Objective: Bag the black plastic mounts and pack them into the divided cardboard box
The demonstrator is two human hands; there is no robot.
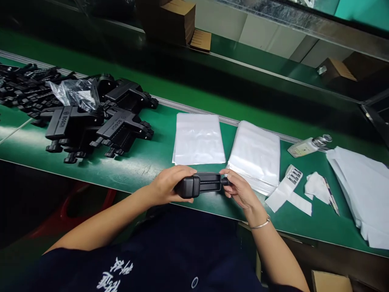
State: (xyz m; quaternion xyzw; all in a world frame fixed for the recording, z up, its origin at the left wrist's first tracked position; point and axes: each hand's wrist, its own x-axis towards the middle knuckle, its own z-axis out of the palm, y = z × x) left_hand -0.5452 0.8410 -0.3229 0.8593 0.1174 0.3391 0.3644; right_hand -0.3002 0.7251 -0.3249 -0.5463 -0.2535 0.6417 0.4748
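Observation:
In front of my body, both hands hold a black clamp bracket (pixel 209 182) with a threaded rod along its open slot. My left hand (pixel 170 183) wraps round its thick block-shaped end, partly hiding it. At the other end, the fingers of my right hand (pixel 240 190) are closed on the small knob (pixel 225 181) of the rod. Similar black brackets marked BOSCH (pixel 121 126) lie piled at the left of the green bench. Just beyond my hands are two stacks of clear plastic bags, a left stack (pixel 199 138) and a right stack (pixel 255 154).
Small black parts (pixel 27 87) and a crumpled plastic bag (pixel 74 92) lie far left. To the right are a bottle (pixel 304 147), a label strip (pixel 284 190), a crumpled tissue (pixel 316 186), a pen (pixel 332 196) and white sheets (pixel 361 182). Cardboard boxes (pixel 179 20) stand on the shelf behind.

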